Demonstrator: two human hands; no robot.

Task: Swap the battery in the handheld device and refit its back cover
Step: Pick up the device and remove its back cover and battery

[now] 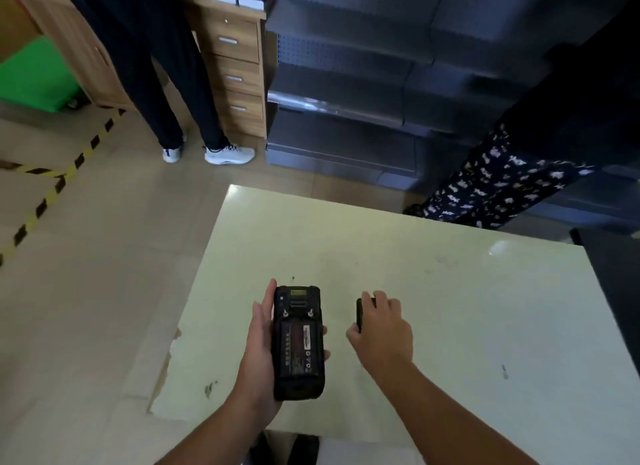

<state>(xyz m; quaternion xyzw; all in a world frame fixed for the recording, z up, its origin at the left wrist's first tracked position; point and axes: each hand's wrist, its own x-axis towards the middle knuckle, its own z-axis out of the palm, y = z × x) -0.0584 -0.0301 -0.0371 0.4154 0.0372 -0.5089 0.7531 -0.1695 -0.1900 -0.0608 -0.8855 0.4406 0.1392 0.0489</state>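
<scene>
My left hand [258,354] cradles the black handheld device [298,343] back side up, above the pale table's near left part. Its back is uncovered, and a black battery [299,348] with a red and white label sits in the bay. To the right, my right hand [382,328] is closed over a flat black piece [359,314] on or just above the table. Only that piece's left edge shows, so I cannot tell whether it is the back cover or another battery.
The pale green table [433,291] has a chipped left edge. Beyond it stand a person in dark trousers [166,77] by a wooden drawer unit [235,70], grey metal shelving [363,84], and another person's patterned leg [502,184] at the far right.
</scene>
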